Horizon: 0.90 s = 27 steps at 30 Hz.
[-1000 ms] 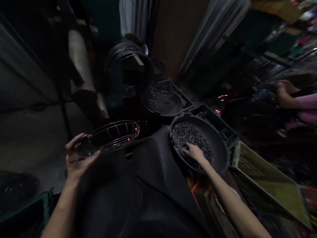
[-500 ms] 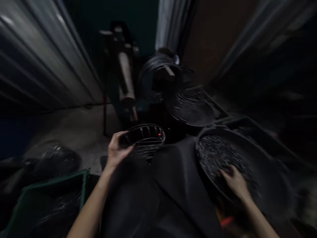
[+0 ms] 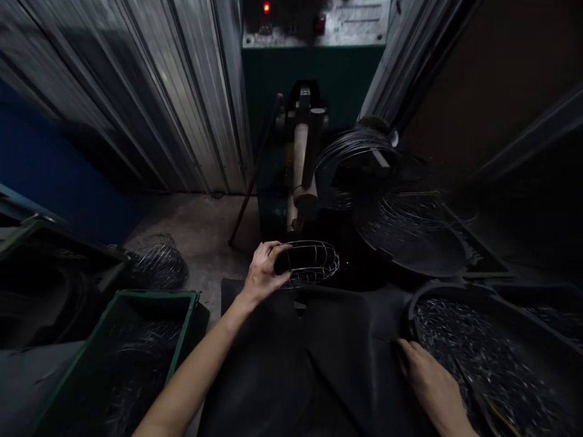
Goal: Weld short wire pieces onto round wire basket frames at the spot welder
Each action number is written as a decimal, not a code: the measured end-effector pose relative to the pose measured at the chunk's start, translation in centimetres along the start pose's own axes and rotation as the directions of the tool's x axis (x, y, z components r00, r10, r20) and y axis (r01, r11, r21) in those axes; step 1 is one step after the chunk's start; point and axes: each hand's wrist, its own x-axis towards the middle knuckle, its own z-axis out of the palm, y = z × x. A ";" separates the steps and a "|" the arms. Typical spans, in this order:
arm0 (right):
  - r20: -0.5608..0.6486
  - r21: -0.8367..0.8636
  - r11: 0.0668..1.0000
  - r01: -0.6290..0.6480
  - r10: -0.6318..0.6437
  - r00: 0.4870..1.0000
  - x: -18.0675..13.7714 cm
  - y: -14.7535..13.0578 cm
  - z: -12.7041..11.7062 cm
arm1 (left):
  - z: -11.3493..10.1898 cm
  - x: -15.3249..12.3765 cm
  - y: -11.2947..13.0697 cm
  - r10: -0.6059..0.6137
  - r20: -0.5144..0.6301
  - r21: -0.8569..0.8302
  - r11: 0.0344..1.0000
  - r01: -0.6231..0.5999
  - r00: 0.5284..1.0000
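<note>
My left hand (image 3: 266, 272) grips the near-left side of a round wire cage (image 3: 314, 276) made of thin metal hoops and short cross wires. The cage is in front of the machine's two stacked cylindrical arms (image 3: 303, 176), just beyond the black apron (image 3: 291, 364) over my lap. My right hand (image 3: 430, 379) is by the left rim of a wide round pan (image 3: 421, 297) filled with many small metal wire pieces (image 3: 483, 346). Its fingers are closed together, and what they hold, if anything, is too dark to make out.
Left of me stands a green crate (image 3: 191, 303) with wire parts inside. A tangled wire bundle (image 3: 157, 261) lies on the floor behind it. Coiled wire (image 3: 359, 149) and another round pan (image 3: 423, 255) sit at the right back. The machine's panel (image 3: 350, 18) shows a red light.
My head view has swung left and up, bringing the machine panel into sight. My right hand has come out of the wire pieces to the pan's left rim. My left hand still holds the wire cage.
</note>
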 end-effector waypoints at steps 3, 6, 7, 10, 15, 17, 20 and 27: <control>0.021 0.202 0.978 -0.056 0.053 0.998 2.7 -2.6 -2.1 | -0.1 0.2 0.1 0.005 0.030 0.020 1.000 -0.006 1.000; 0.083 0.456 0.890 -0.012 -0.029 0.996 5.7 -8.1 -5.5 | -0.1 0.5 0.3 0.007 0.055 0.011 1.000 -0.007 0.998; 0.086 0.525 0.851 0.033 -0.092 0.992 6.6 -10.1 -6.5 | 0.0 0.5 0.3 0.009 0.066 0.011 1.000 -0.010 0.998; 0.077 0.644 0.745 0.171 -0.285 0.955 9.1 -15.1 -8.3 | -0.1 0.7 0.6 0.020 0.117 0.021 1.000 -0.022 0.993; -0.089 0.435 0.740 0.513 -0.531 0.843 11.9 -18.1 -7.3 | -0.5 0.7 0.8 0.033 0.162 0.043 0.998 -0.041 0.986; -0.091 0.245 0.736 0.631 -0.630 0.771 12.2 -18.1 -6.3 | -0.7 0.7 0.8 0.027 0.145 0.035 0.999 -0.032 0.989; -0.089 0.133 0.700 0.702 -0.697 0.711 12.3 -18.1 -5.6 | -0.9 0.6 0.5 0.007 0.104 0.011 1.000 -0.008 0.995; -0.224 0.482 0.667 0.568 -0.534 0.816 11.0 -17.8 -7.3 | -0.6 0.1 0.0 -0.015 0.073 0.001 1.000 0.015 0.997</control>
